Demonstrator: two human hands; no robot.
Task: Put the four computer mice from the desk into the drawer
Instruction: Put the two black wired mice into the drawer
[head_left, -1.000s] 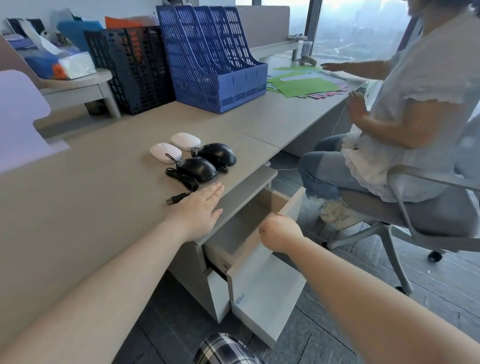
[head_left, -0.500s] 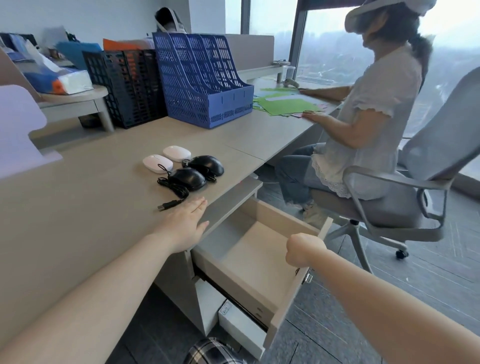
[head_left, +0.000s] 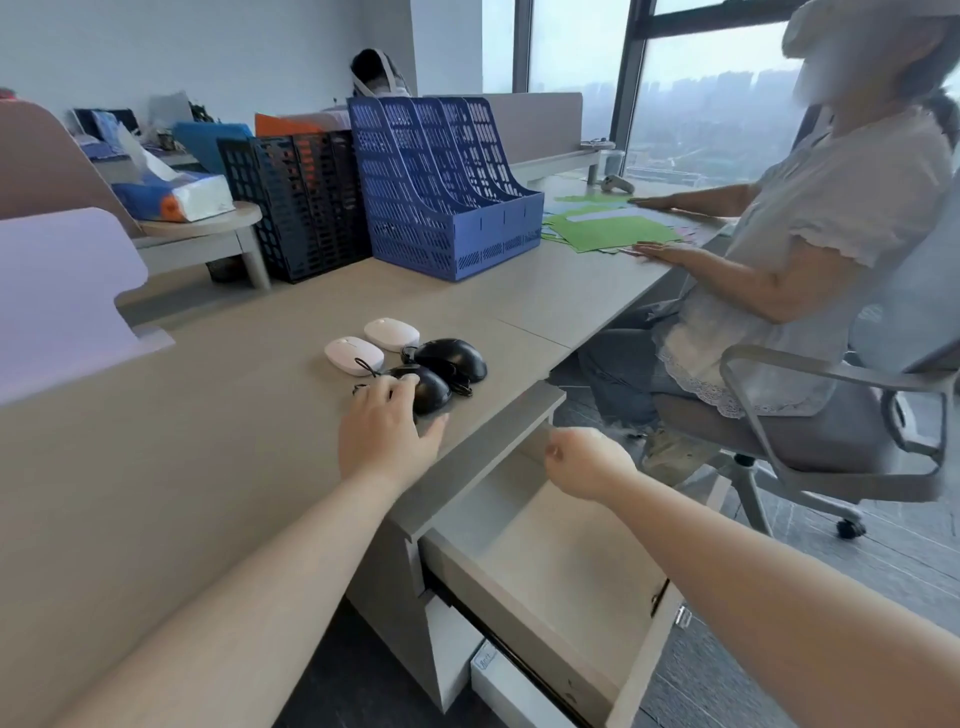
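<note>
Four computer mice sit together on the desk (head_left: 208, 441): two white ones (head_left: 354, 355) (head_left: 392, 332) and two black corded ones (head_left: 452, 358) (head_left: 434, 392). My left hand (head_left: 384, 431) lies over the nearer black mouse, fingers on its left side and thumb spread out near the desk edge; the mouse rests on the desk. The drawer (head_left: 561, 561) below the desk edge is pulled out and holds nothing. My right hand (head_left: 587, 462) hovers above the drawer as a closed fist, touching nothing.
A blue file rack (head_left: 447, 197), a black file rack (head_left: 306, 202) and a tissue box (head_left: 176, 195) stand at the back. A seated person (head_left: 805, 249) in an office chair (head_left: 831, 447) handles green papers (head_left: 613, 231) at right. A white lower drawer (head_left: 509, 686) juts out below.
My left hand moved forward from the desk edge onto the nearer black mouse. My right hand pulled the drawer out, then let go of its front and rose above it.
</note>
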